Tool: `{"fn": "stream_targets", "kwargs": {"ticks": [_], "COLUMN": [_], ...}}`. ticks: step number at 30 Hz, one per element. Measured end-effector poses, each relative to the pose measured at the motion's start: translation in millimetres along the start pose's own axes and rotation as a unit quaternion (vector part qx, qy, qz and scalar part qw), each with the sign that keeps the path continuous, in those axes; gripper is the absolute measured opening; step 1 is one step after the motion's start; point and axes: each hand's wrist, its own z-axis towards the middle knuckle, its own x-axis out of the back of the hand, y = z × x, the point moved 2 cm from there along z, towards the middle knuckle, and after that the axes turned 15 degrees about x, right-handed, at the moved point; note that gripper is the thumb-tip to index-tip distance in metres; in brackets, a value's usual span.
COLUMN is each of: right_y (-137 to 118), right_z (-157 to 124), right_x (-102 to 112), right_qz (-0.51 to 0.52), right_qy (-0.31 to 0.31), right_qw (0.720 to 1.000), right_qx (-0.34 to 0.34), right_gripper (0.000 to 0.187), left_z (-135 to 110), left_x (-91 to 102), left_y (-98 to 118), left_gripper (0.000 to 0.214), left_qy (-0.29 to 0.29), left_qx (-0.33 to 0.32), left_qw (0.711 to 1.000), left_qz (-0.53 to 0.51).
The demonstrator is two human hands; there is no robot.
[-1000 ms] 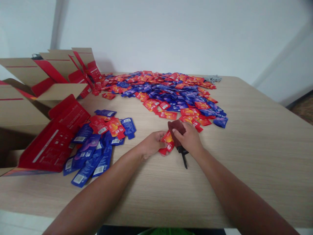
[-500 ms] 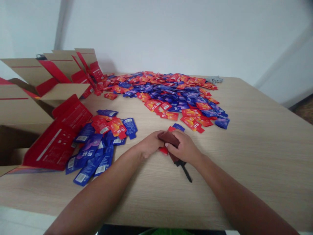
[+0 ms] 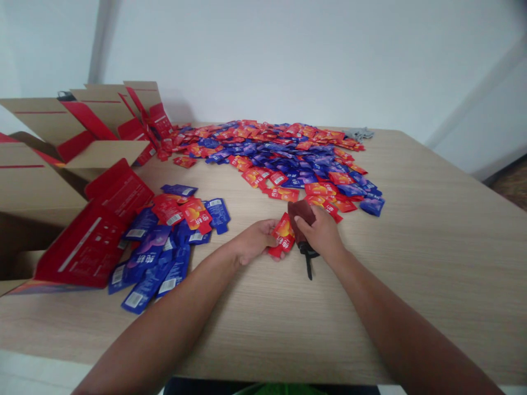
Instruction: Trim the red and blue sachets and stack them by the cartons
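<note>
My left hand (image 3: 253,241) pinches a red sachet (image 3: 282,236) flat against the wooden table (image 3: 432,258) near the front middle. My right hand (image 3: 323,233) is closed on a dark maroon cloth (image 3: 300,215) with a black strap or handle (image 3: 308,263) trailing toward me. The cloth rests just right of the red sachet and touches it. A large heap of red and blue sachets (image 3: 284,156) spreads across the table behind my hands. A smaller pile of mostly blue sachets (image 3: 164,247) lies to the left.
Open cardboard boxes with red flaps (image 3: 82,142) stand at the left edge of the table. A flat red carton (image 3: 93,241) lies beside the small pile. A grey cloth (image 3: 360,133) lies at the far edge of the heap. A white wall rises behind.
My right hand has lifted the maroon cloth off the red sachet and shifted it right and away, uncovering the sachet. My left hand still holds the sachet in place.
</note>
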Motion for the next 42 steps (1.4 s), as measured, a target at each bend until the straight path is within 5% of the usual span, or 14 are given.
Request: {"fn": "stream_targets", "kwargs": {"ticks": [4, 13, 20, 29, 38, 42], "right_y": [-4, -47, -33, -3, -37, -40], "right_z": [0, -13, -8, 0, -9, -13], "right_x": [2, 5, -1, 3, 3, 3], "right_qz": [0.014, 0.126, 0.088, 0.013, 0.097, 0.109], "right_qy": [-0.008, -0.129, -0.107, -0.011, -0.115, -0.127], "right_qw": [1.0, 0.968, 0.98, 1.0, 0.976, 0.97], "right_qx": [0.014, 0.173, 0.141, 0.009, 0.161, 0.176], "right_gripper": [0.02, 0.017, 0.015, 0.018, 0.016, 0.016], "left_z": [2, 0, -2, 0, -1, 1], "left_x": [1.7, -1.9, -1.8, -0.1, 1.1, 2.4], "left_y": [-2, 2, 1, 1, 1, 0], "left_gripper": [0.046, 0.041, 0.041, 0.047, 0.066, 0.064], "left_qy": [0.002, 0.026, 0.017, 0.003, 0.012, 0.003], "left_qx": [0.002, -0.021, -0.013, 0.008, 0.005, 0.002], "left_qw": [1.0, 0.999, 1.0, 1.0, 0.998, 0.998], "left_qz": [-0.002, 0.016, 0.016, -0.006, -0.058, -0.055]}}
